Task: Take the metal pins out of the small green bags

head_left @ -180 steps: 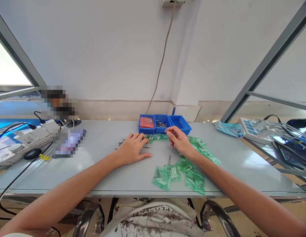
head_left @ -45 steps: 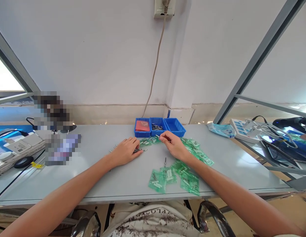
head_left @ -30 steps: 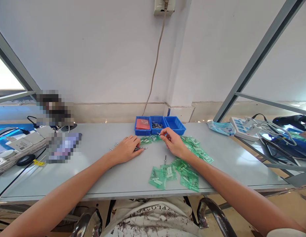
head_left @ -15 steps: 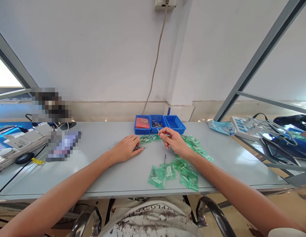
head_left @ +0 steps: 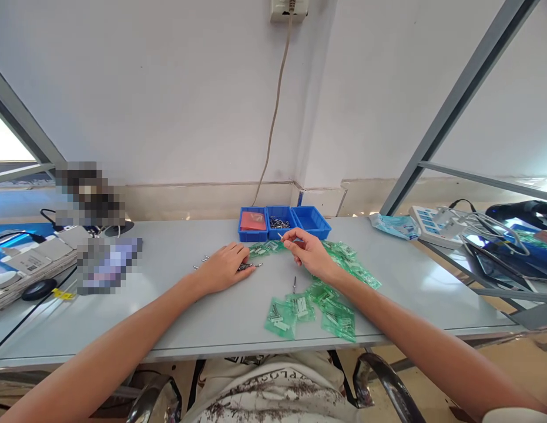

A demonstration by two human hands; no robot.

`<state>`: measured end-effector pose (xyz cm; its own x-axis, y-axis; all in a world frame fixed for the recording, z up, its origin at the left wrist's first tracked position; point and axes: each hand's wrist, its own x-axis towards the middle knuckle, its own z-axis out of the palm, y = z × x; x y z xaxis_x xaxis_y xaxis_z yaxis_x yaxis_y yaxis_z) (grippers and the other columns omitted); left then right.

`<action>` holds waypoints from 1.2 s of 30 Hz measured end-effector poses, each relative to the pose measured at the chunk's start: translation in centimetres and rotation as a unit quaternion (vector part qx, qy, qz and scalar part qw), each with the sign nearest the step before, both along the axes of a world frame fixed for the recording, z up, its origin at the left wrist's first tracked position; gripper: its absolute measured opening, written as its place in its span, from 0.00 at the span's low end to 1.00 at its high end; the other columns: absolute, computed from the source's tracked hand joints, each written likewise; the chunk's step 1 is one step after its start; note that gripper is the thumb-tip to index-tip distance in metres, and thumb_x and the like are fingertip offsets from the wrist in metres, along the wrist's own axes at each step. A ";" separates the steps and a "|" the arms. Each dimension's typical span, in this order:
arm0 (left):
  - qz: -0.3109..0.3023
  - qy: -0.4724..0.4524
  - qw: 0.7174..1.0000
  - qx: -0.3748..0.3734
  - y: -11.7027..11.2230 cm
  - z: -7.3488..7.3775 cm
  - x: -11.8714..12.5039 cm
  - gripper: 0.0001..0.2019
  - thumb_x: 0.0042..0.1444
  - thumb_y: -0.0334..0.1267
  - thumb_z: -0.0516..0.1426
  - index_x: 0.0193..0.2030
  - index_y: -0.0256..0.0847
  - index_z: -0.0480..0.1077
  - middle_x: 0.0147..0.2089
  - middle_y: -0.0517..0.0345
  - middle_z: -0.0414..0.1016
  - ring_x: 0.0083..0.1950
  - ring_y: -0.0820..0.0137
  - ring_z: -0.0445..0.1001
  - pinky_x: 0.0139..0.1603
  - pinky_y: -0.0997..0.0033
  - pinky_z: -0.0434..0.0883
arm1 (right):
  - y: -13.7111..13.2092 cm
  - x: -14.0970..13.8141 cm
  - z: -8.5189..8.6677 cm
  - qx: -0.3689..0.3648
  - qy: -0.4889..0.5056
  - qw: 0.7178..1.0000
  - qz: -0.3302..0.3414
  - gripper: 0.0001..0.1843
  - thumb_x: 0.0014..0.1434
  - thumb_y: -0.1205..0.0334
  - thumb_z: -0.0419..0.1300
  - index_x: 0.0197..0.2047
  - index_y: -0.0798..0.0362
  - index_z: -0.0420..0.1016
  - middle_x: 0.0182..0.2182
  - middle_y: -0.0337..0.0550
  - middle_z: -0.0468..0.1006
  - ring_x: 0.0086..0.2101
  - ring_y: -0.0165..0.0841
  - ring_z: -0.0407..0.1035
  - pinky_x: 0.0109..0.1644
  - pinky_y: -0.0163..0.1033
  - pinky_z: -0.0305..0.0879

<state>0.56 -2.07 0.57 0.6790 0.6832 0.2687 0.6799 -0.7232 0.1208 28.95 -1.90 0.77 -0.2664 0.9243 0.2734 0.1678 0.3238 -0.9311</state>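
My left hand [head_left: 224, 265] lies palm down on the table, fingers extended, over several metal screws [head_left: 247, 266] that show at its thumb and left side. Above the table, just in front of the blue bins, my right hand [head_left: 307, 249] pinches a small, thin screw [head_left: 281, 236] between thumb and fingertips. One loose screw [head_left: 295, 284] lies below that hand. Green plastic packets [head_left: 281, 318] with metal parts and white pieces inside are spread under and around my right forearm.
At the back stand joined blue bins: one holds red packets [head_left: 252, 221], the middle one metal screws [head_left: 279, 223], the right bin [head_left: 311, 220] shows its bare floor. A blurred phone [head_left: 112, 264] and a power strip [head_left: 33, 261] lie left. A blue packet [head_left: 394, 225] and cables are right.
The view has shifted slightly. Both hands keep nearly the same place and pose, and my right hand still pinches the screw.
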 end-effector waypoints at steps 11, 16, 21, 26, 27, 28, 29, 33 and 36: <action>-0.005 -0.006 1.000 -0.004 0.0 0.0 0.0 0.18 0.74 0.54 0.48 0.40 0.42 0.64 0.42 0.52 0.72 0.43 0.60 0.70 0.45 0.61 0.66 | 0.1 -0.3 -0.3 0.003 -0.006 1.000 -0.007 0.14 0.62 0.47 0.65 0.42 0.47 0.71 0.36 0.38 0.69 0.26 0.29 0.61 0.23 0.35 0.63; -0.001 -0.009 1.000 -0.009 0.0 0.0 0.0 0.18 0.73 0.54 0.49 0.40 0.43 0.64 0.42 0.53 0.72 0.43 0.60 0.70 0.46 0.62 0.66 | 0.1 -0.3 -0.1 -0.020 0.018 1.000 -0.003 0.17 0.63 0.43 0.64 0.43 0.48 0.72 0.38 0.37 0.69 0.22 0.25 0.59 0.23 0.34 0.63; -0.002 -0.010 1.000 -0.014 0.0 0.0 0.0 0.18 0.73 0.54 0.49 0.40 0.43 0.64 0.42 0.53 0.72 0.43 0.61 0.69 0.46 0.61 0.66 | -0.2 -0.1 0.3 -0.062 0.057 0.996 -0.001 0.18 0.64 0.42 0.63 0.44 0.49 0.74 0.34 0.35 0.67 0.22 0.24 0.57 0.19 0.31 0.61; -0.003 -0.010 1.000 -0.014 0.1 0.0 -0.1 0.18 0.73 0.55 0.48 0.40 0.42 0.64 0.42 0.52 0.72 0.44 0.60 0.69 0.46 0.61 0.67 | -0.2 0.4 0.4 -0.113 0.043 0.992 0.026 0.18 0.63 0.42 0.64 0.42 0.49 0.73 0.33 0.34 0.67 0.21 0.23 0.53 0.15 0.28 0.60; -0.003 -0.010 1.000 -0.014 0.1 0.0 -0.1 0.18 0.73 0.55 0.48 0.40 0.42 0.64 0.43 0.52 0.72 0.44 0.60 0.69 0.46 0.61 0.67 | -0.3 0.6 0.5 -0.136 0.026 0.989 0.045 0.18 0.62 0.42 0.65 0.42 0.49 0.73 0.33 0.35 0.68 0.21 0.23 0.54 0.15 0.28 0.60; -0.002 -0.010 1.000 -0.015 0.1 0.0 -0.1 0.18 0.73 0.55 0.48 0.40 0.43 0.64 0.43 0.52 0.72 0.44 0.60 0.69 0.46 0.61 0.67 | -0.4 0.7 0.6 -0.162 0.007 0.984 0.069 0.18 0.62 0.42 0.66 0.42 0.49 0.74 0.32 0.35 0.69 0.21 0.24 0.55 0.15 0.28 0.61; -0.002 -0.011 1.000 -0.017 0.0 0.1 -0.1 0.18 0.73 0.55 0.48 0.40 0.43 0.64 0.43 0.52 0.72 0.44 0.60 0.69 0.46 0.61 0.67 | -0.5 0.8 0.6 -0.187 -0.013 0.978 0.095 0.19 0.61 0.43 0.67 0.42 0.49 0.74 0.32 0.35 0.69 0.21 0.24 0.55 0.15 0.29 0.63; -0.001 -0.017 1.000 -0.019 -0.1 0.1 -0.1 0.19 0.73 0.55 0.48 0.39 0.43 0.64 0.42 0.53 0.72 0.44 0.60 0.70 0.47 0.61 0.67 | -0.9 1.1 1.0 -0.229 -0.043 0.961 0.153 0.19 0.60 0.43 0.68 0.41 0.50 0.75 0.32 0.37 0.70 0.24 0.26 0.61 0.20 0.33 0.72; -0.003 -0.020 1.000 -0.017 -0.1 0.1 -0.1 0.19 0.73 0.56 0.48 0.40 0.43 0.65 0.42 0.53 0.72 0.44 0.60 0.70 0.47 0.60 0.67 | -0.9 1.0 1.1 -0.220 -0.041 0.961 0.162 0.20 0.60 0.42 0.68 0.41 0.50 0.74 0.31 0.37 0.69 0.24 0.27 0.64 0.27 0.40 0.79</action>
